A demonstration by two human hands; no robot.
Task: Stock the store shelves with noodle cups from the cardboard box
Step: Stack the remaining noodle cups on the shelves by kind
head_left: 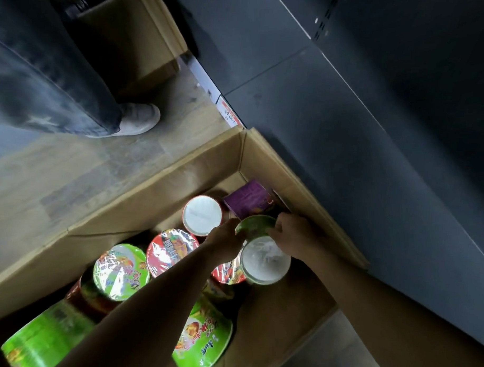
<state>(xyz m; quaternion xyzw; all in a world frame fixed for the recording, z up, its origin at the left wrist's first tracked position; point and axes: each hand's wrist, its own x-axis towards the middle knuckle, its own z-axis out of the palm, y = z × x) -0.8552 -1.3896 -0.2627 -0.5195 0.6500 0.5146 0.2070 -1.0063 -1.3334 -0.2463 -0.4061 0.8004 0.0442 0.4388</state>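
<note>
An open cardboard box (163, 197) on the floor holds several noodle cups: green-lidded ones (121, 271), red-lidded ones (171, 251), a purple cup (248, 200) on its side, and an upturned cup with a white base (202, 215). Both my hands reach into the far corner of the box. My left hand (225, 241) and my right hand (294, 236) grip a green cup (254, 225) from either side. Just below it sits another upturned white-based cup (265, 259).
Dark grey empty store shelves (347, 110) run along the right, with a price-tag strip (229, 114) on the edge. Another person's leg and grey shoe (140, 119) stand on the wooden floor at the left. A second cardboard box (136, 34) sits at the top.
</note>
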